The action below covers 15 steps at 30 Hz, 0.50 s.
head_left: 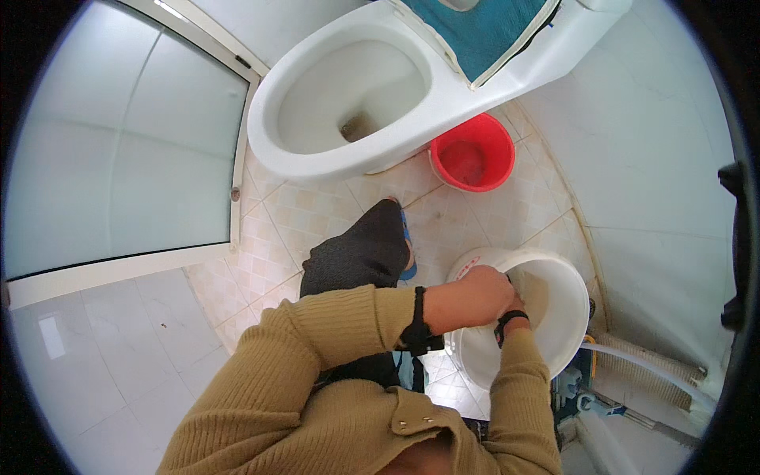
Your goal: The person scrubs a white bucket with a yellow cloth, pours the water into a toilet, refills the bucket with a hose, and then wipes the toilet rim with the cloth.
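Observation:
My left hand (478, 296) is curled closed over the near left part of a large white bucket (576, 297). My right hand (514, 305) reaches into the bucket from the near side and meets the left one. Its fingers are mostly hidden behind the left hand. Whatever the left fingers hold is out of sight. Beside the hands, inside the bucket, shows a pale beige patch (538, 294); whether it is cloth or liquid I cannot tell. Both wrists carry black bands, below tan knitted sleeves.
A white toilet (317, 165) with a teal seat cover (491, 39) stands ahead. Next to its base sits a red bucket (505, 150). A frosted glass door (142, 142) is at the left. Hoses (649, 372) and tools lie by the right wall, near the white bucket.

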Tool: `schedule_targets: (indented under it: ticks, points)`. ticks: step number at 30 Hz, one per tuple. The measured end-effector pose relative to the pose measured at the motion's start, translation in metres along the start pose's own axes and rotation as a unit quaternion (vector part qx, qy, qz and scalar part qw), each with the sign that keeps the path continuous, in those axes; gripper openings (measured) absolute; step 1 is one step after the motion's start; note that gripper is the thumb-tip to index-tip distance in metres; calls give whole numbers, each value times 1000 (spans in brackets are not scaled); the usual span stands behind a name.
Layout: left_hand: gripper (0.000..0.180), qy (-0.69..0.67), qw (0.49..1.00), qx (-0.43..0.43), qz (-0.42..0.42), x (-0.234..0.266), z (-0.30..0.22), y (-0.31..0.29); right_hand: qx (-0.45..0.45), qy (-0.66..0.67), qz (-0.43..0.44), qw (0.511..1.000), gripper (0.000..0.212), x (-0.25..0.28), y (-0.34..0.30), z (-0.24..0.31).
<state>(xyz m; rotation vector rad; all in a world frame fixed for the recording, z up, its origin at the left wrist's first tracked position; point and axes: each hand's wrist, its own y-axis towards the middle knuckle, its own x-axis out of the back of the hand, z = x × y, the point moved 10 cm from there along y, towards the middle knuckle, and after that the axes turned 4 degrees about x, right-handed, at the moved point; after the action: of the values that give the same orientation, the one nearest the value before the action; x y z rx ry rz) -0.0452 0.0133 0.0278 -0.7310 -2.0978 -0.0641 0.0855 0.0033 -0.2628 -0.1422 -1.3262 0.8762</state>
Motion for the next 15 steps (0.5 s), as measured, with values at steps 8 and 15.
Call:
schedule_targets:
  ticks: [8, 15]
  points:
    - [16, 16, 997, -67, -29, 3, -20, 12, 34, 225, 6, 974, 22, 99, -58, 25]
    - [44, -89, 995, -33, 6, 3, -28, 22, 1, 605, -174, 777, 36, 220, -183, 34]
